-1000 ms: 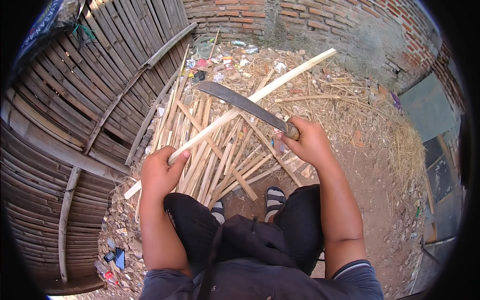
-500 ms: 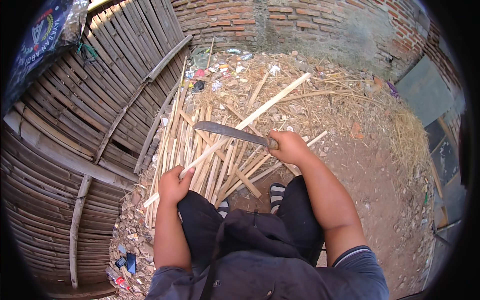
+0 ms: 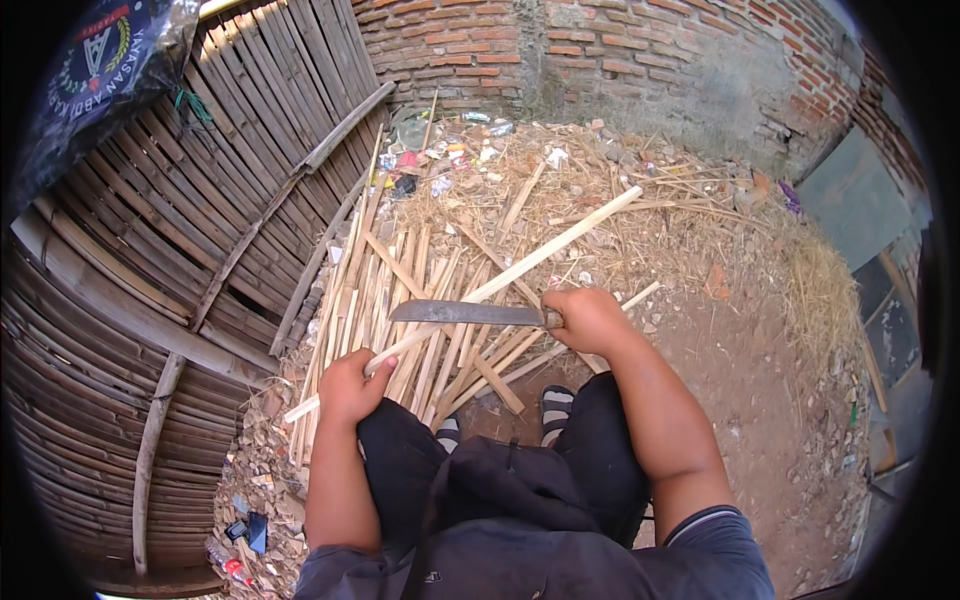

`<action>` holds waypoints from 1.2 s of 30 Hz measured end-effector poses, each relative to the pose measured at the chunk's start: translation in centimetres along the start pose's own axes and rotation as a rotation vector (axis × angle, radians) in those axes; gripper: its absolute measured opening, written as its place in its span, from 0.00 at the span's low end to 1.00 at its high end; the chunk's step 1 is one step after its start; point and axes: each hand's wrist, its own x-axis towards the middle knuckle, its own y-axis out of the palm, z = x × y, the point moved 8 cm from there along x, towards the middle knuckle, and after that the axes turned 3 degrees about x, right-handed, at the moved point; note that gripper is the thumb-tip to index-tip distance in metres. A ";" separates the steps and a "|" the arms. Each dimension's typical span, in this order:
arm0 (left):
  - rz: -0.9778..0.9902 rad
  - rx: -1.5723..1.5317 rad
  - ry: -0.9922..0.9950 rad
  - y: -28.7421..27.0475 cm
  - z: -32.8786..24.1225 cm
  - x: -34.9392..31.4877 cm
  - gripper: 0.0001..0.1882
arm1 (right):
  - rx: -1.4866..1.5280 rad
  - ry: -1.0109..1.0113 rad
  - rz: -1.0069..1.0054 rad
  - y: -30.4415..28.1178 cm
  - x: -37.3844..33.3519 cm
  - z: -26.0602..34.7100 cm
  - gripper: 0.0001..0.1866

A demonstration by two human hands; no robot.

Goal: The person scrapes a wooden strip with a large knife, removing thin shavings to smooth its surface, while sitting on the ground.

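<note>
My left hand [image 3: 352, 388] is closed round the lower part of a long pale wooden strip [image 3: 562, 240], its short end sticking out past the hand to the left. The strip slants up and away to the right. In my right hand [image 3: 588, 318] is the handle of a machete [image 3: 470, 313], gripped in a fist. Its dark, broad blade points left and lies across the strip; whether the edge touches the wood I cannot tell. Beneath both, many loose split strips [image 3: 395, 285] lie in a heap on the ground before my feet.
A slatted bamboo wall [image 3: 250, 130] rises on the left, and a brick wall [image 3: 620, 50] closes the far side. Scattered litter [image 3: 440, 165] and dry straw [image 3: 810, 270] lie on the ground. A dark phone-like object [image 3: 257, 533] and a plastic bottle [image 3: 235, 570] are at lower left.
The machete has come down and nearer to me along the strip, its blade now almost level. The strip's far end has dropped slightly. My left hand keeps its hold.
</note>
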 end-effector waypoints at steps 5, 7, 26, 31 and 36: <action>0.024 -0.037 -0.018 0.3 0.4 0.3 0.26 | 0.156 0.140 -0.130 -1.5 -0.4 -2.1 0.16; 0.004 -0.022 -0.019 0.5 0.8 0.6 0.26 | 0.204 0.204 -0.201 -2.2 -0.4 -3.8 0.16; -0.034 -0.061 -0.003 0.0 0.3 0.5 0.24 | 0.125 0.105 -0.100 -0.9 -0.4 -2.7 0.16; -0.029 -0.053 0.013 -0.3 -0.1 0.2 0.25 | 0.099 0.051 -0.034 -0.7 -0.2 -0.8 0.15; -0.044 -0.047 0.000 -0.2 0.5 0.4 0.25 | 0.244 0.244 -0.227 -2.7 -0.5 -4.9 0.17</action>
